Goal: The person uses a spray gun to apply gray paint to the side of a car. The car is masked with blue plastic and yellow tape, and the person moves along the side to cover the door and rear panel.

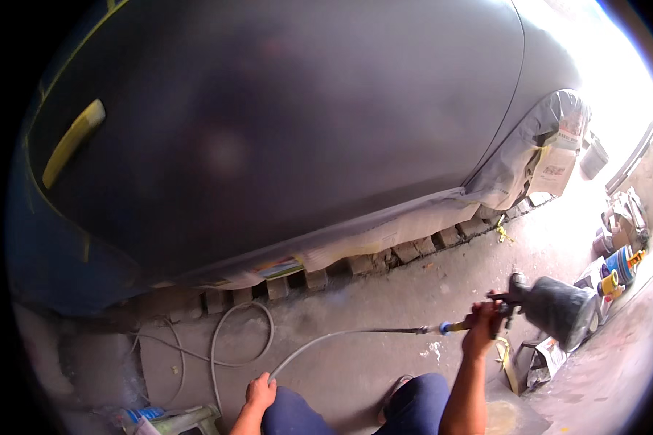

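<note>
- Masked door handle (73,142): yellow tape, far left on the grey car door (268,123).
- My left hand (260,392): fingers closed round the grey air hose (319,341), low, just beside my knee.
- Hose loops (225,341): slack on the floor below the papered sill (355,243); a tug could snag them on the bricks.
- My right hand (480,326): fist closed on the spray gun (537,301), cup tipped right, well apart from the panel; tilting further might spill paint.

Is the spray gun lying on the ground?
No, the right hand holds the spray gun up off the floor, while the left hand grips its air hose.
</note>
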`<state>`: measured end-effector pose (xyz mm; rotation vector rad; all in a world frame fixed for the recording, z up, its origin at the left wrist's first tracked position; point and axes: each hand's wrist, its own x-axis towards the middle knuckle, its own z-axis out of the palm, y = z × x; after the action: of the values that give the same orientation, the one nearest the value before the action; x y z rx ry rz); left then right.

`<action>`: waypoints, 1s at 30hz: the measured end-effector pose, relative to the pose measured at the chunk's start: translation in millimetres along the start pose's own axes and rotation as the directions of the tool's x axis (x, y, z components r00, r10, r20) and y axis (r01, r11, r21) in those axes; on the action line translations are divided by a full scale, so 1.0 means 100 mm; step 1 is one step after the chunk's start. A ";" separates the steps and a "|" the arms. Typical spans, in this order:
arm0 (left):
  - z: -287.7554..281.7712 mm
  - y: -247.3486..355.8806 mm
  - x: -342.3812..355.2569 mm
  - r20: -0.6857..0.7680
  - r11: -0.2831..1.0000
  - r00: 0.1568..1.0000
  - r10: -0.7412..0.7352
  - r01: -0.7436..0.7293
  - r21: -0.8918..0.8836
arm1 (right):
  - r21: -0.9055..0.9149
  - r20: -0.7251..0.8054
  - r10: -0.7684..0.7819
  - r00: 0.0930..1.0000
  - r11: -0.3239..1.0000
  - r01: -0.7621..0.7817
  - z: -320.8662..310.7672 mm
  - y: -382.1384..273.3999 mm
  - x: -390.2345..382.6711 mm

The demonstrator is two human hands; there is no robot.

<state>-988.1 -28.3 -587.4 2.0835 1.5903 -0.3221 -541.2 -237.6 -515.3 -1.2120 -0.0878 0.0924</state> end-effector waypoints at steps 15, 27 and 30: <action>-0.88 -0.40 -1.49 0.150 0.969 0.957 -0.247 0.246 0.029 | -0.546 0.768 0.308 0.561 0.772 0.324 0.31 -0.13 -1.70; -1.27 -1.71 -1.65 0.208 0.895 0.926 -0.314 0.362 -0.260 | -0.363 0.316 0.268 0.910 0.920 -0.144 1.78 -0.08 -2.35; -1.46 -2.33 -1.87 0.156 0.870 0.899 -0.409 0.436 -0.231 | -0.331 0.658 0.256 0.708 0.943 -0.034 2.39 -0.09 -3.34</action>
<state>-1279.9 -62.8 -431.8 1.4859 1.9054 -0.3394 -901.1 -57.7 -429.8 -1.4298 -0.6952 0.7095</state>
